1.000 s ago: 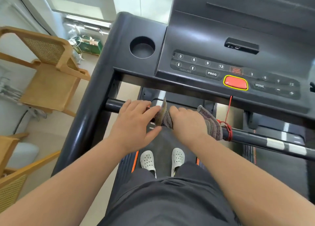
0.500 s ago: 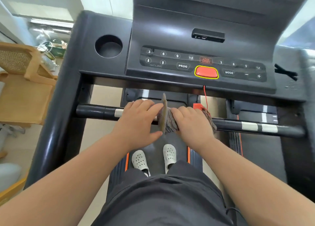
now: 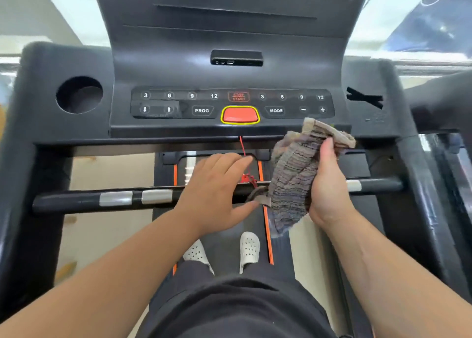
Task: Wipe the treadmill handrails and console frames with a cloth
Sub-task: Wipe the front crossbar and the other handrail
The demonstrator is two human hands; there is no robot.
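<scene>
A pale beige floor [image 3: 107,225] shows below, smooth and evenly lit. Along the top, bright daylight washes out a window [image 3: 76,11], with a grey slanted wall or frame edge [image 3: 33,8] at far left. At upper right lies a dark blue glossy surface [image 3: 431,23], perhaps plastic sheeting; it is too blurred to tell.
</scene>
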